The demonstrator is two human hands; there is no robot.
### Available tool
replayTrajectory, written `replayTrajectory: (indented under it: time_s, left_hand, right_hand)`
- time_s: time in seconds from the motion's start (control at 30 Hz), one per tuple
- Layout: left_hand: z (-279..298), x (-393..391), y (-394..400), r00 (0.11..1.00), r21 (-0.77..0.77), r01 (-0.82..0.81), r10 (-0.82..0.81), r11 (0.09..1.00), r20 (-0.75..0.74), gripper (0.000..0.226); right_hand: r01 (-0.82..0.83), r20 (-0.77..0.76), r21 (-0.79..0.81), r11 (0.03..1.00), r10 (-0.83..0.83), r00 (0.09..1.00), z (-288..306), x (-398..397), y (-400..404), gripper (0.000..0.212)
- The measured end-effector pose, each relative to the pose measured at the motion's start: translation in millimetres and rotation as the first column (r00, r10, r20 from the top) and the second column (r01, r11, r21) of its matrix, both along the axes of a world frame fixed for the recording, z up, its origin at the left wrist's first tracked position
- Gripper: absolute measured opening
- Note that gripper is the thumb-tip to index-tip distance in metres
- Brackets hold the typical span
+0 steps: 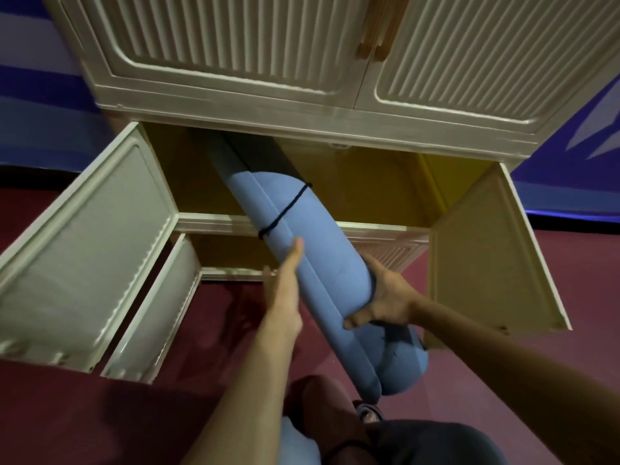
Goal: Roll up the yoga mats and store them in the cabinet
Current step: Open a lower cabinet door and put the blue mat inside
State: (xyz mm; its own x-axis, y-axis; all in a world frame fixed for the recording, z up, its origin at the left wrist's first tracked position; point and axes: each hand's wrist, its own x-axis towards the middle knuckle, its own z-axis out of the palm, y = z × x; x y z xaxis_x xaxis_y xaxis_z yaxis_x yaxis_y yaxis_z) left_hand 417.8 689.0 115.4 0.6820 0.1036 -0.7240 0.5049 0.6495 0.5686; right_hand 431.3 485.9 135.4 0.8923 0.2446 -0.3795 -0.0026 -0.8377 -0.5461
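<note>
**Rolled mat half into the cabinet**

Head view: a blue rolled yoga mat [315, 263], tied with a black cord [285, 209], slants with its far end inside the open middle compartment of the cream cabinet [235, 105] and its near end out over the dark red floor [84, 414]. The left hand [290, 263] lies along the roll's left side, fingers straight, pressing it. The right hand [382, 300] grips the roll from the right, thumb curled under its edge. The compartment's doors [90, 243] stand swung wide on both sides; the ribbed upper doors [218, 38] are closed. A second blue roll [298, 444] shows at the bottom edge.
</note>
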Motion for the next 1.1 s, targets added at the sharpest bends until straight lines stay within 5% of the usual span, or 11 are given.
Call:
replayTrajectory:
  time_s: [0.07,0.2,0.4,0.53,0.6,0.67,0.73,0.8,0.9,1.0,1.1]
  left_hand:
    - [4.6,-9.0,-22.6,0.99,0.023,0.126,-0.124,0.992,-0.063,0.124]
    - [4.7,-11.6,-36.3,0.995,0.213,0.026,-0.004,0.977,-0.101,0.087]
    - [22.0,-0.3,-41.5,0.996,0.073,-0.062,0.066,0.995,-0.058,0.08]
    - [41.9,17.4,-56.3,0.994,-0.035,-0.107,0.106,0.994,-0.026,0.074]
    - [44.6,24.9,-67.0,0.99,-0.036,-0.137,0.136,0.99,-0.044,0.078]
    - [52.6,31.7,-80.1,0.981,-0.053,-0.189,0.187,0.98,-0.043,0.087]
    - [59.6,41.7,-91.4,0.97,-0.082,-0.237,0.232,0.968,-0.066,0.097]
    - [63.2,51.5,-98.7,0.955,-0.128,-0.292,0.281,0.948,-0.097,0.114]
    - [62.8,64.8,-100.5,0.948,-0.138,-0.311,0.297,0.94,-0.112,0.119]
    - [62.3,69.2,-98.1,0.965,-0.199,-0.262,0.255,0.944,-0.059,0.09]
    - [68.2,72.6,-93.9,0.979,-0.274,-0.126,0.164,0.954,0.123,0.094]
  right_hand:
    - [-0.021,-0.015,0.038,0.999,0.022,1.0,-3.0,-0.2,-1.1,0.136]
    - [0.106,-0.16,0.239,0.965,-0.068,0.985,6.0,3.7,-25.5,0.104]
    - [0.461,-0.032,0.034,0.887,-0.46,0.887,27.4,11.0,-112.0,0.04]
    - [0.648,-0.078,0.583,0.49,-0.76,0.645,68.2,7.5,-101.0,0.039]
    - [0.653,-0.016,0.635,0.413,-0.838,0.545,80.2,-0.1,-86.2,0.038]
    - [0.608,0.323,0.455,0.651,-0.757,0.569,84.8,-17.9,-72.8,0.053]
    - [0.387,0.652,0.019,0.922,-0.305,0.695,86.0,-31.3,-60.2,0.078]
    - [0.174,0.628,-0.413,0.894,0.141,0.765,78.2,-24.2,-46.9,0.118]
    - [0.058,0.394,-0.691,0.721,0.308,0.866,60.1,19.2,-27.3,0.15]
    - [0.071,0.401,-0.676,0.733,0.287,0.87,63.4,70.2,-14.6,0.129]
    - [0.08,0.425,-0.644,0.761,0.268,0.865,89.7,113.7,-0.9,0.097]
